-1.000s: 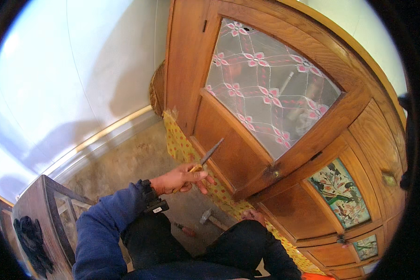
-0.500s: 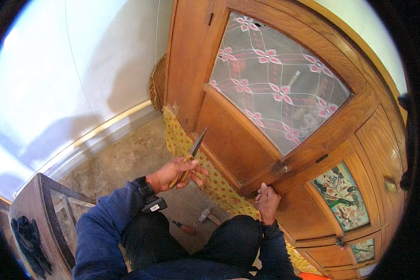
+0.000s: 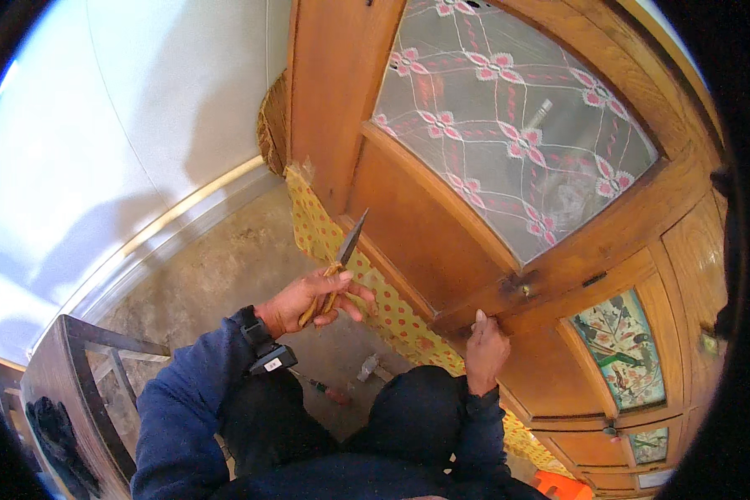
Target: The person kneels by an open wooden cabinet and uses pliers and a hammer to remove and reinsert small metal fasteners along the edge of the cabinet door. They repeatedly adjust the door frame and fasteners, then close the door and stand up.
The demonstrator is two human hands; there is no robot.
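Observation:
My left hand (image 3: 308, 302) is closed round a pair of scissors (image 3: 350, 243) with yellow handles. Their dark blades point up and away, toward the lower panel of a wooden cabinet door (image 3: 429, 242), without clearly touching it. My right hand (image 3: 486, 354) is close to the door's lower corner, fingers curled in and thumb up. Whatever it may pinch is hidden or too small to name. Below the door hangs a yellow cloth or sheet with red dots (image 3: 383, 310), near the fingers of my left hand.
A flower-patterned glass pane (image 3: 508, 108) fills the door's upper part. On the floor lie a hammer (image 3: 370, 367) and a red-handled screwdriver (image 3: 333, 394), between my knees. To the left is a dark wooden stool or table (image 3: 67, 367) with a black glove (image 3: 57, 433). A pale wall (image 3: 125, 117) stands beyond.
My right hand has risen slightly, and its thumb now points up more. The scissors remain in my left hand, almost unmoved. The view has shifted a little.

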